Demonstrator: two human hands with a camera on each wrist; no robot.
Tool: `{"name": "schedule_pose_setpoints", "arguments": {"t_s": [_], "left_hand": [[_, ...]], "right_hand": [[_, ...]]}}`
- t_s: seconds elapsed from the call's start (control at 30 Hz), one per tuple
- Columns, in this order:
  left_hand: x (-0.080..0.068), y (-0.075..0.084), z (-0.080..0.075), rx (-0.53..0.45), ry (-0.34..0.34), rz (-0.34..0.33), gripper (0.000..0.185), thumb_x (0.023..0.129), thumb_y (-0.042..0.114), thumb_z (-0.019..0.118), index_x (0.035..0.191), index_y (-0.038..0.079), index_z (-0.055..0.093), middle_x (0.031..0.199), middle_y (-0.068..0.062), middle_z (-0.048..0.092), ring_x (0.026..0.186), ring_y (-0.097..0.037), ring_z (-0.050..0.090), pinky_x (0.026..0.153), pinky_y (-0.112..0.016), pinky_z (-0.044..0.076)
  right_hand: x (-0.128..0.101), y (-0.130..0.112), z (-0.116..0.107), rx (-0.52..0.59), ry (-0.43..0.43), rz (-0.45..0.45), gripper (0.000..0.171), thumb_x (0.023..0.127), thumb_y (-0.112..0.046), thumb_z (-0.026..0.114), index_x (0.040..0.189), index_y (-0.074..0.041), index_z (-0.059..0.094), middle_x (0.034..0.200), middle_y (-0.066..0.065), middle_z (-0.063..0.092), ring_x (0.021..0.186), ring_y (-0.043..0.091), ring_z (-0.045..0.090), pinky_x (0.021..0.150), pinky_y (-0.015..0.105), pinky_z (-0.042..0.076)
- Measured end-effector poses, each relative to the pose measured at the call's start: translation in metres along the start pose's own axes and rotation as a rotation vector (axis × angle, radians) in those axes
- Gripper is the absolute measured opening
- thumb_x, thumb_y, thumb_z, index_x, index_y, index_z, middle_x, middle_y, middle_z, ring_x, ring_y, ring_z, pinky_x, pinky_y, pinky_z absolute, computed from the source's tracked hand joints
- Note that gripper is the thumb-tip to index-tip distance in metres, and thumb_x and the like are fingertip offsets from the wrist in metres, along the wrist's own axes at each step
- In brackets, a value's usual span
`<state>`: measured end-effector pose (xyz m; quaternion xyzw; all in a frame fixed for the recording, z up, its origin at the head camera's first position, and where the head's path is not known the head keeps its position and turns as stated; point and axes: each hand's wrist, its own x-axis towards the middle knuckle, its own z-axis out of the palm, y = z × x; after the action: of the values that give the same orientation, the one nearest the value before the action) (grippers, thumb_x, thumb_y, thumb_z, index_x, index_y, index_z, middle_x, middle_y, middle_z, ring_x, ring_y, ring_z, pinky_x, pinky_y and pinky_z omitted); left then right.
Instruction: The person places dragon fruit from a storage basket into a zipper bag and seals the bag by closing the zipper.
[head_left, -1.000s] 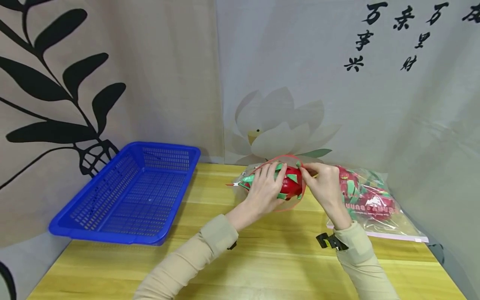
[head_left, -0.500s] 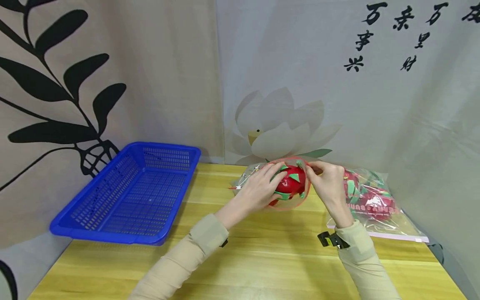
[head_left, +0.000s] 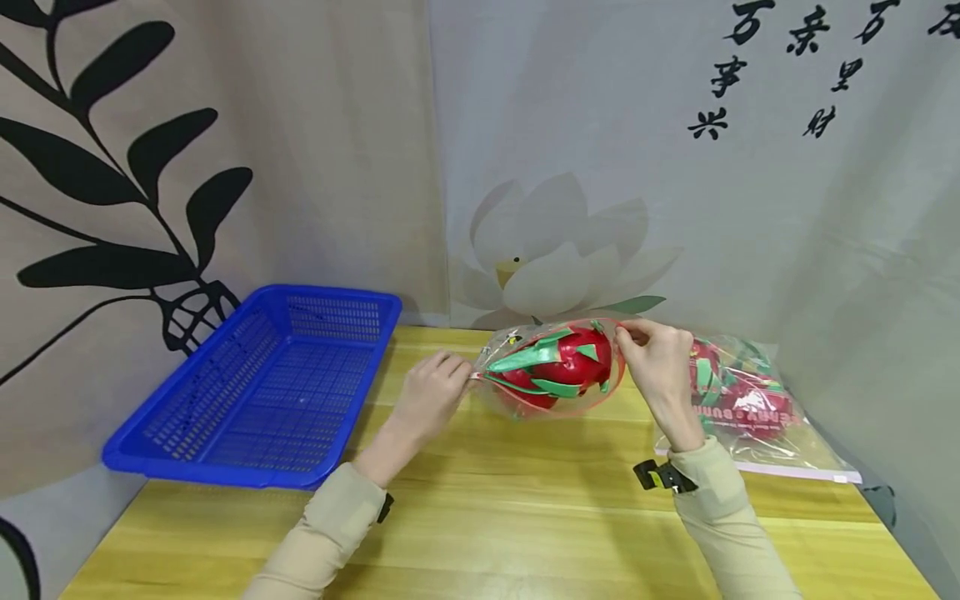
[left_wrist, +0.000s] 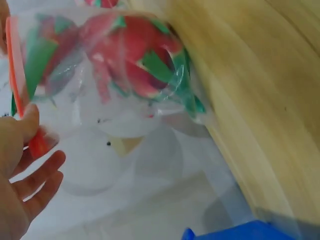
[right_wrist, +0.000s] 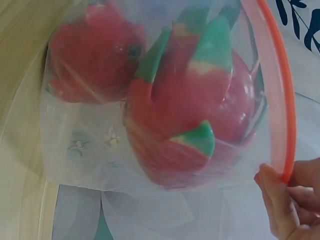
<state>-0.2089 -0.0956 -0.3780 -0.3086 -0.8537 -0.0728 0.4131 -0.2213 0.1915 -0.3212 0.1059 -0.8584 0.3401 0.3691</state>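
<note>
A clear zip bag [head_left: 525, 392] with an orange-red seal strip hangs just above the wooden table [head_left: 525, 500], stretched between both hands. Inside it lie red dragon fruits [head_left: 581, 358] with green scales. My left hand [head_left: 450, 375] pinches the bag's left end at the seal. My right hand [head_left: 628, 335] pinches the right end of the seal. The left wrist view shows the bag [left_wrist: 120, 75] and the left hand [left_wrist: 25, 145] on the orange strip [left_wrist: 15, 65]. In the right wrist view two fruits [right_wrist: 185, 115] fill the bag, with the right hand [right_wrist: 280, 185] on the strip.
A blue slotted basket [head_left: 262, 383] sits on the table at the left. A second clear bag of dragon fruits [head_left: 738, 400] lies flat at the right behind my right hand. Printed curtains close off the back and sides.
My left hand left the fruit and slid left to pinch the bag's left end. The bag now hangs stretched between both hands, slightly raised.
</note>
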Motion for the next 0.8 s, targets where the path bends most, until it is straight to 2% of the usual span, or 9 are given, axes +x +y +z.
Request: {"name": "schedule_pose_setpoints", "arguments": {"t_s": [0.07,0.13,0.37,0.53,0.63,0.8], "left_hand": [[0.001,-0.004,-0.002,0.012,0.009,-0.008,0.019,0.082,0.024,0.070,0.086,0.005,0.069,0.086,-0.006,0.073,0.080,-0.021,0.067,0.071,-0.032,0.057],[0.006,-0.005,-0.003,0.022,0.022,-0.019,0.017,0.085,0.023,0.068,0.084,0.006,0.068,0.083,-0.006,0.073,0.077,-0.021,0.067,0.068,-0.031,0.056],[0.029,-0.001,-0.009,0.012,0.066,-0.029,0.013,0.086,0.019,0.067,0.085,0.005,0.066,0.084,-0.006,0.072,0.077,-0.022,0.067,0.067,-0.032,0.055],[0.036,-0.007,-0.013,-0.053,0.089,-0.172,0.012,0.085,0.018,0.068,0.081,0.007,0.065,0.079,-0.005,0.072,0.070,-0.022,0.065,0.060,-0.032,0.052],[0.039,-0.012,-0.015,-0.103,0.101,-0.238,0.012,0.086,0.019,0.067,0.082,0.007,0.066,0.079,-0.006,0.072,0.067,-0.022,0.064,0.057,-0.033,0.052],[0.040,-0.013,-0.016,-0.130,0.044,-0.209,0.011,0.087,0.018,0.066,0.085,0.007,0.065,0.081,-0.007,0.072,0.069,-0.022,0.065,0.057,-0.032,0.054]], "right_hand": [[0.001,0.000,0.000,-0.009,0.001,-0.001,0.015,0.085,-0.003,0.063,0.081,0.006,0.074,0.069,0.020,0.071,0.059,0.030,0.068,0.052,0.000,0.034],[0.001,0.000,0.000,-0.012,-0.002,-0.003,0.014,0.085,-0.003,0.063,0.082,0.005,0.074,0.070,0.020,0.071,0.059,0.030,0.068,0.051,0.001,0.035],[0.000,0.004,-0.002,-0.002,-0.033,-0.001,0.015,0.085,-0.003,0.062,0.085,0.007,0.073,0.070,0.021,0.071,0.058,0.028,0.067,0.050,0.001,0.037],[0.004,0.013,-0.005,-0.029,0.012,0.034,0.013,0.083,-0.002,0.063,0.080,0.004,0.075,0.067,0.018,0.071,0.053,0.016,0.063,0.048,0.003,0.035],[0.006,0.017,-0.006,-0.024,0.006,0.033,0.014,0.083,-0.002,0.063,0.080,0.004,0.075,0.067,0.019,0.070,0.054,0.020,0.065,0.048,0.003,0.034],[0.006,0.022,-0.008,-0.024,-0.041,-0.021,0.013,0.083,-0.001,0.063,0.083,0.005,0.074,0.069,0.020,0.071,0.058,0.030,0.067,0.050,0.001,0.035]]}}
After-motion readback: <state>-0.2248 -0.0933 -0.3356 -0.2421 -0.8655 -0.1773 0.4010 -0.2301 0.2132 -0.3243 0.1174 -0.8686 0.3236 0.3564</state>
